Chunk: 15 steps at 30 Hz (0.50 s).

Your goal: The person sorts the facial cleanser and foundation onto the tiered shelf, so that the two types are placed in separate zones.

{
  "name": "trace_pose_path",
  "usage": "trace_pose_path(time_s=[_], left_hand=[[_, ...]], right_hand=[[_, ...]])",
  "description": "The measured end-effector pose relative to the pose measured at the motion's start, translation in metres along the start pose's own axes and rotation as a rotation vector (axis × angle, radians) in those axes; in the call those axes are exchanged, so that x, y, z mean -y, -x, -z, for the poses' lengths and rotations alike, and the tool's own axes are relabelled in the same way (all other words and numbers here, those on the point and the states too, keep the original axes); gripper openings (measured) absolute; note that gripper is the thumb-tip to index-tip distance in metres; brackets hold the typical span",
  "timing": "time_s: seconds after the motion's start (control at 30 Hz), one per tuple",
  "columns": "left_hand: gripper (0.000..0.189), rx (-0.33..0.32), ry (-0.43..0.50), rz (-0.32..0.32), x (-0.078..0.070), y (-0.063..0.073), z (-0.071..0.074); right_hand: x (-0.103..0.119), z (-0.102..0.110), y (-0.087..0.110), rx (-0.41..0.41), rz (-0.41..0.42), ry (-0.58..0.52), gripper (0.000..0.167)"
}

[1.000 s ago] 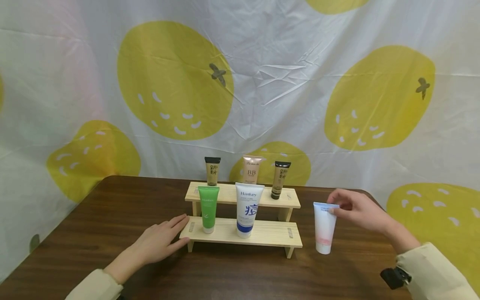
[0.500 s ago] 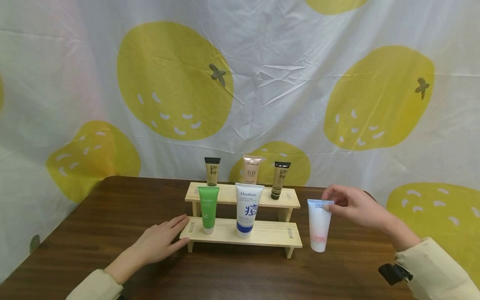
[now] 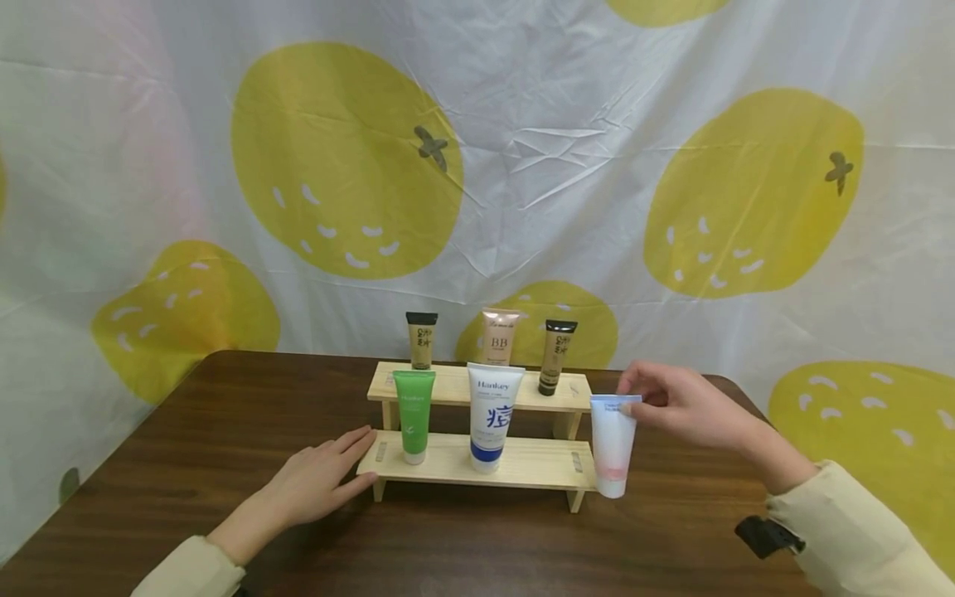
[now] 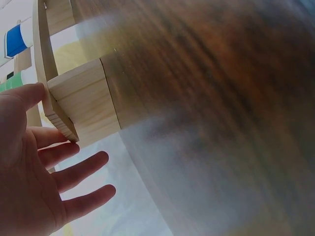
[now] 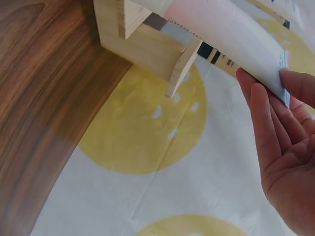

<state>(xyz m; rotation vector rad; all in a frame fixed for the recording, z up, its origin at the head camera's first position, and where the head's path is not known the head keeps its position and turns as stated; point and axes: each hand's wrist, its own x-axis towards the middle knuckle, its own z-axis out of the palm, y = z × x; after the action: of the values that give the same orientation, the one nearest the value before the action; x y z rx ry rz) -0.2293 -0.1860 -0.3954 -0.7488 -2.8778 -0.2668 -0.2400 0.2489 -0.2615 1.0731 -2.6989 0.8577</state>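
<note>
My right hand (image 3: pixel 690 412) pinches the crimped top end of a white-and-pink squeeze tube (image 3: pixel 613 448) between thumb and fingers. The tube hangs cap down by the right end of the lower step of a two-step wooden display stand (image 3: pixel 533 458), overlapping that end in the head view. At the stand's left end, my left hand (image 3: pixel 317 477) touches the lower board with thumb and fingertips; in the left wrist view its other fingers (image 4: pixel 81 171) are spread. A green tube (image 3: pixel 414 419) and a white-and-blue Hankey tube (image 3: pixel 488 406) stand on the lower step.
Along the upper step stand a small gold tube with a black end (image 3: pixel 421 342), a pinkish BB tube (image 3: pixel 499 340) and another gold tube (image 3: pixel 555 358). The stand rests on a dark wooden table (image 3: pixel 448 547). Behind it hangs a fruit-print curtain (image 3: pixel 552 166).
My right hand has moved left with the white-and-pink tube, from beside the stand up to its lower right end. The left hand has stayed in place.
</note>
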Motion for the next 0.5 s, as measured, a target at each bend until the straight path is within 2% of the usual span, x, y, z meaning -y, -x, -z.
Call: trace_pose_path(time_s=[0.37,0.5], left_hand=[[0.063,0.002,-0.007,0.001,0.001,-0.001,0.0],[0.063,0.005,-0.006,0.003,0.001,-0.001,0.0]], right_hand=[[0.015,-0.006,-0.015,0.01,-0.058,0.024,0.007],[0.019,-0.009,-0.021,0.012,-0.054,0.035,0.009]])
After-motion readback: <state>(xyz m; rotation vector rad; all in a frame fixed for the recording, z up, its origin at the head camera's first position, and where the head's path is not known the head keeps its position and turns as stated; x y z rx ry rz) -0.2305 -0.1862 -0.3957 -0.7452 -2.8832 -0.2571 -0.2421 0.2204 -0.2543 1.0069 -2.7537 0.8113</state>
